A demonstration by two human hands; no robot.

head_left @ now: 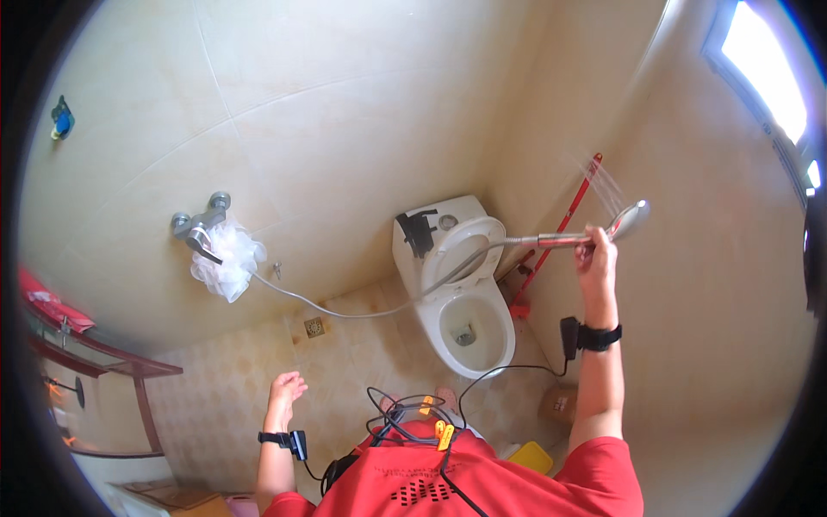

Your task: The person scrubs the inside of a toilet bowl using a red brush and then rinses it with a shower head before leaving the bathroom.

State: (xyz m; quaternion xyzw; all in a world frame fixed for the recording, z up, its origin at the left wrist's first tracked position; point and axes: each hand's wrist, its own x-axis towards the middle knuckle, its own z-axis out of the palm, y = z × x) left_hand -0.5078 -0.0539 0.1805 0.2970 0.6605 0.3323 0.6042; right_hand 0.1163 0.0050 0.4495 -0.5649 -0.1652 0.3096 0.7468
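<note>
My right hand (pixel 597 254) is closed around the handle of a chrome shower head (pixel 633 221), held out to the right at arm's length. Thin jets of water spray from it toward the right-hand wall. Its flexible metal hose (pixel 362 315) sags across the front of the toilet and runs left to the wall mixer tap (pixel 202 228). A white mesh bath puff (pixel 229 265) hangs at that tap. Low on the left, my left hand (pixel 286 396) is held over the tiled floor, its fingers loosely stretched and nothing in them.
A white toilet (pixel 494 358) with its lid up stands ahead; a black object (pixel 419 233) lies on its tank. Behind the spray, a red pole (pixel 564 217) leans on the wall. Black cables (pixel 398 414) hang at my front. A floor drain (pixel 314 327) lies left of the toilet.
</note>
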